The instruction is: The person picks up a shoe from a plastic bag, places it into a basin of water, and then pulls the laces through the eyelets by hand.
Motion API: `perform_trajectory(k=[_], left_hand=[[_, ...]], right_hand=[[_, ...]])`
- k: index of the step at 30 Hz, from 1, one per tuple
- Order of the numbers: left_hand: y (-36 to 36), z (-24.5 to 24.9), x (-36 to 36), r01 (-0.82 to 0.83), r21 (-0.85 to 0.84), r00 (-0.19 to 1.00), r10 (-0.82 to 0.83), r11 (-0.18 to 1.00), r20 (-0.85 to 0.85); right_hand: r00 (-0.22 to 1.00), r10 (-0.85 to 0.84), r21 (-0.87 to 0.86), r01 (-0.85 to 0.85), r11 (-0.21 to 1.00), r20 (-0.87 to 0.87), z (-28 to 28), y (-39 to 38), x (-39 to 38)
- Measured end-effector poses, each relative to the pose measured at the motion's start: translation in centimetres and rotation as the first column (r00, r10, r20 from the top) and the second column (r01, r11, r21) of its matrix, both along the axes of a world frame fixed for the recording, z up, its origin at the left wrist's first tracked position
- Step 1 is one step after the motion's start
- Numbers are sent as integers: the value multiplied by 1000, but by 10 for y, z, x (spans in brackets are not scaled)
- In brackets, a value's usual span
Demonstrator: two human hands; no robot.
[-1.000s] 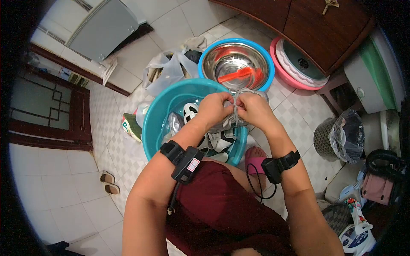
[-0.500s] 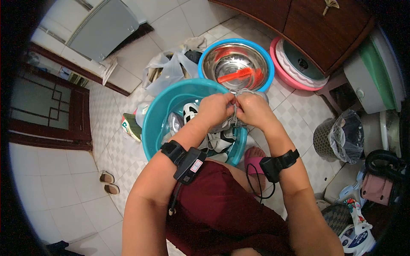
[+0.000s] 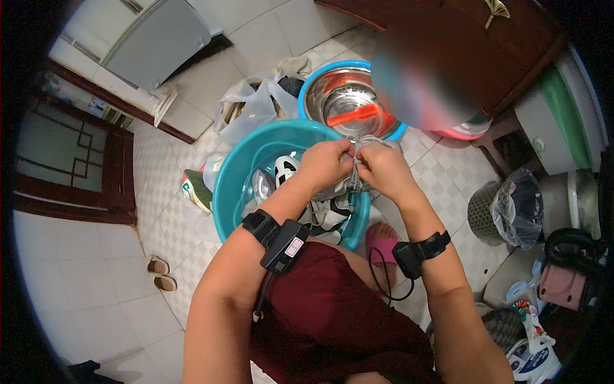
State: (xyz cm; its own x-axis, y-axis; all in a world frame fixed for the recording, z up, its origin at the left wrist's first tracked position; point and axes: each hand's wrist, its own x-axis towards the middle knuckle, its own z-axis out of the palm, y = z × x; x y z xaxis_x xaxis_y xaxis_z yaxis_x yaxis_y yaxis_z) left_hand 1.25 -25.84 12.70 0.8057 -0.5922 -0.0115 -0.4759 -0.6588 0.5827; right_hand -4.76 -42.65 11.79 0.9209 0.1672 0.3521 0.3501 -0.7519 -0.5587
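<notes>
Currently working at the thin grey-white shoelace (image 3: 362, 139) of a soft grey fabric sneaker (image 3: 345, 185), holding both just above the far rim of the round teal plastic basin (image 3: 224, 185). Pinching the lace with the left hand (image 3: 326, 163), grip curled almost fully closed, thumb and fingertips pressing on the cord and the shoe's top edge. Meeting it with the right hand (image 3: 384, 169), knuckles touching the left, grip likewise closed tight on the same lace; not possible to tell which strand each hand is holding. Judging the work as part-way: seeing the lace bunched and looped at the top of the sneaker, not yet pulled free of it. Leaving a white-and-black trainer (image 3: 284, 168) and other pale footwear lying untouched inside the basin, beneath the hands. Working apart from the shiny stainless-steel bowl (image 3: 342, 96) nested in a blue plastic tub (image 3: 306, 89) just beyond, with a long orange plastic brush (image 3: 352, 115) lying in it, and from the crumpled clear plastic bag (image 3: 246, 109) beside it on the tiled floor (image 3: 160, 224). Wearing black strapped bands on both wrists.
</notes>
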Motion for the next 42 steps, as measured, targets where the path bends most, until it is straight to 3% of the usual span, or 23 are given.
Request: perform_trajectory(k=[8,11,14,17,22,29,38,41,42], left_hand=[[-2,5,0,-4,82,1000,2,997,16],[-2,3,-1,-28,83,999,25,996,38],[-4,3,-2,-36,76,999,33,996,41],[-4,5,-3,-25,57,999,23,998,27],[-4,3,-3,-10,36,999,9,999,40],[-6,5,-4,-2,39,996,-1,999,90],[-11,9,-4,-15,113,997,6,994,75],[-9,9,-1,-60,111,985,41,992,166],[-7,5,-2,-48,81,991,38,996,127]], right_hand=[[998,-15,-63,20,998,69,-7,3,-4],[976,-32,14,30,999,214,0,7,-4],[983,-10,92,-7,996,182,-12,8,-2],[1000,-26,214,28,976,-12,-13,8,0],[999,-1,125,5,992,-33,-6,8,4],[993,65,143,-51,988,-95,1,3,7],[985,138,235,-110,966,-103,-5,-9,2],[979,141,359,-80,930,-146,-11,-13,-3],[980,132,409,-60,911,-150,-16,-13,-6]])
